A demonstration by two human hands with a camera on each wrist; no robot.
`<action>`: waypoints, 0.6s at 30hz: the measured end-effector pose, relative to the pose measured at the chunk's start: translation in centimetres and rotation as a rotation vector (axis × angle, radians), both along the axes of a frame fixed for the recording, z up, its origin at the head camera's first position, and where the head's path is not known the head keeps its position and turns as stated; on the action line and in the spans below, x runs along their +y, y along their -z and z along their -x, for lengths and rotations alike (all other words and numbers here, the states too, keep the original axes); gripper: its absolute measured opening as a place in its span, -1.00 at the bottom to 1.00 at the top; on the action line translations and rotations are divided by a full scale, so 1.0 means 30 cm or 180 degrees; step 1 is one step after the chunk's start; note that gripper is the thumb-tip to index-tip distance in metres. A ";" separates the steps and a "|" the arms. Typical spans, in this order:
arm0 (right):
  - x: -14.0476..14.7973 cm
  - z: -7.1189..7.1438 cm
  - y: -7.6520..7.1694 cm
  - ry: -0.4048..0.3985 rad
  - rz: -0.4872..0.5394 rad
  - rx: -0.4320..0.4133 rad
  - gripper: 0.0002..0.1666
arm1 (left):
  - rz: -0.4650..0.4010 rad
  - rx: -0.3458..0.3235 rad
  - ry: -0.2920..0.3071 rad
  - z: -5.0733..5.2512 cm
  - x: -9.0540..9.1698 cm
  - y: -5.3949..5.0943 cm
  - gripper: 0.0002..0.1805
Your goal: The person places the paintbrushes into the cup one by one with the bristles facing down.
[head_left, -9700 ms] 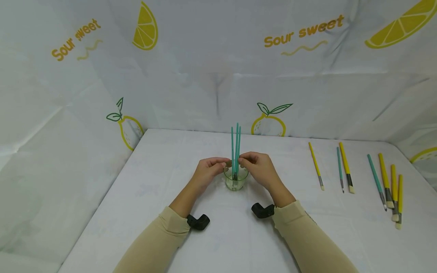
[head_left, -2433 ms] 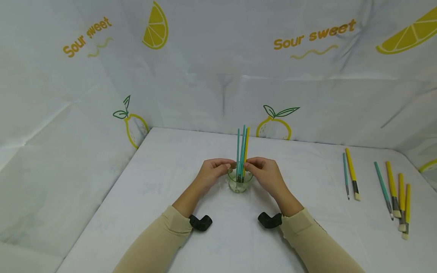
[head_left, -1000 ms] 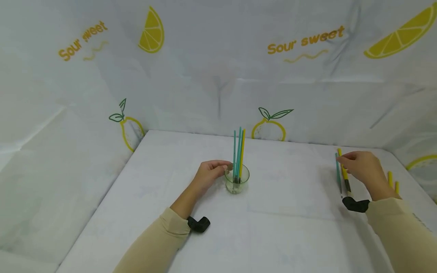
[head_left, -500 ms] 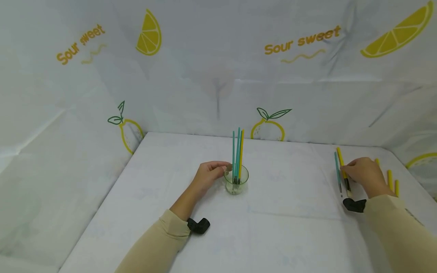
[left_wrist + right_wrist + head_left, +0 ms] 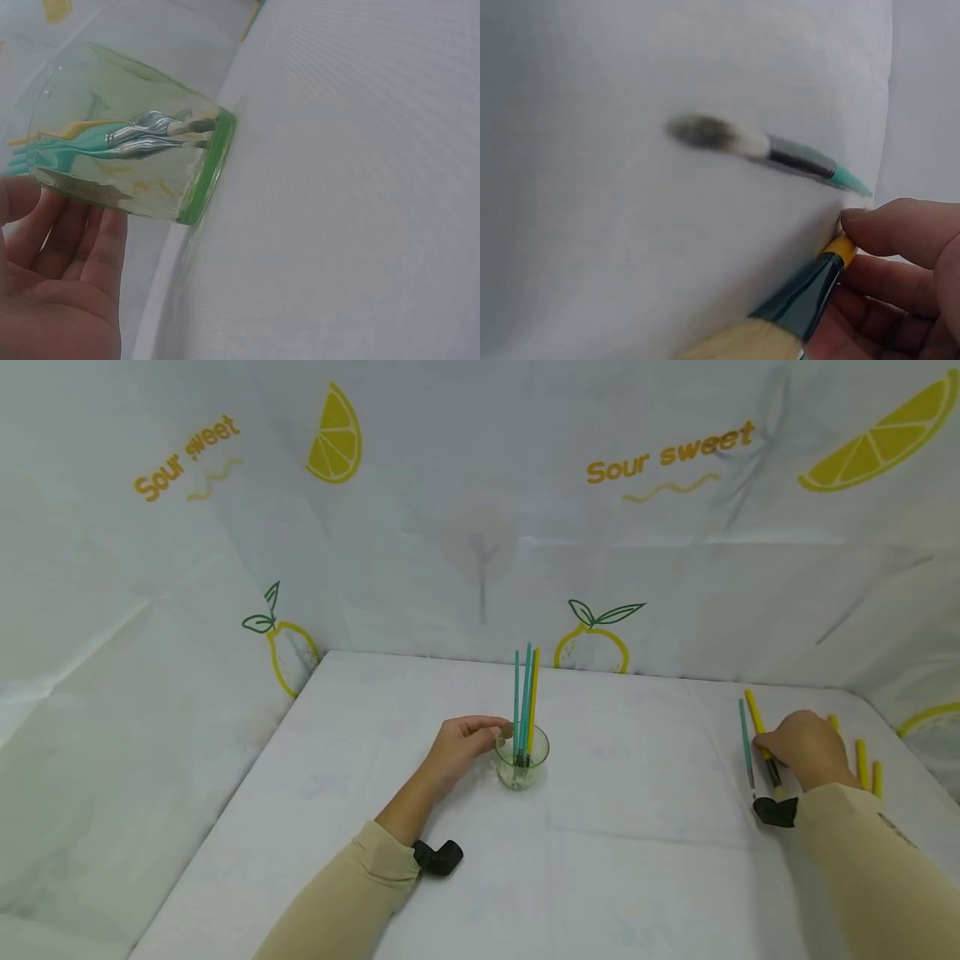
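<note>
My left hand (image 5: pixel 461 750) holds the rim of a clear greenish glass (image 5: pixel 517 778), thumb and fingers at its left side. Several teal paintbrushes (image 5: pixel 517 693) and one yellow paintbrush (image 5: pixel 535 693) stand in it, bristles down, as the left wrist view shows through the glass wall (image 5: pixel 161 191). On the table's right side, my right hand (image 5: pixel 810 747) pinches another yellow paintbrush (image 5: pixel 755 712) low on its handle, just above the dark ferrule (image 5: pixel 802 289). A thin teal paintbrush (image 5: pixel 746 739) lies beside it on the left, apart from the fingers.
Yellow brush handles (image 5: pixel 862 762) show beyond my right wrist; the sleeve (image 5: pixel 855 843) hides the rest of them. A white cloth (image 5: pixel 637 893) covers the table. Behind it hangs a lemon-print curtain (image 5: pixel 480 485).
The yellow brush joined the teal ones in the glass earlier. Since then my right hand has moved right to another yellow brush and slid down its handle. The left hand stays at the glass.
</note>
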State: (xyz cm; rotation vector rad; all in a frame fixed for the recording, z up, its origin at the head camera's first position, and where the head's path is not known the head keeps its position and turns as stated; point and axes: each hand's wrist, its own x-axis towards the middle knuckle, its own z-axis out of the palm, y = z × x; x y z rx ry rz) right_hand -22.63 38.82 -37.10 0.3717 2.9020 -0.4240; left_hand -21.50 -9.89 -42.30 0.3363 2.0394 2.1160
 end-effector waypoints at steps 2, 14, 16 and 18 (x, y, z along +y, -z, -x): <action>-0.002 0.002 0.004 0.0029 -0.0007 -0.0011 -0.57 | 0.0017 0.0007 -0.0018 0.003 0.000 0.003 -0.68; -0.003 -0.009 0.000 0.0137 0.0189 0.0233 -0.47 | -0.0021 0.0009 -0.0046 0.008 0.008 0.009 -0.70; -0.020 -0.006 -0.010 0.0080 0.0186 0.0389 -0.45 | -0.0030 0.0035 -0.0048 0.010 0.006 0.012 -0.70; -0.048 -0.001 -0.024 0.0016 0.0201 0.0557 -0.45 | -0.0023 0.0060 -0.0056 0.011 0.005 0.015 -0.70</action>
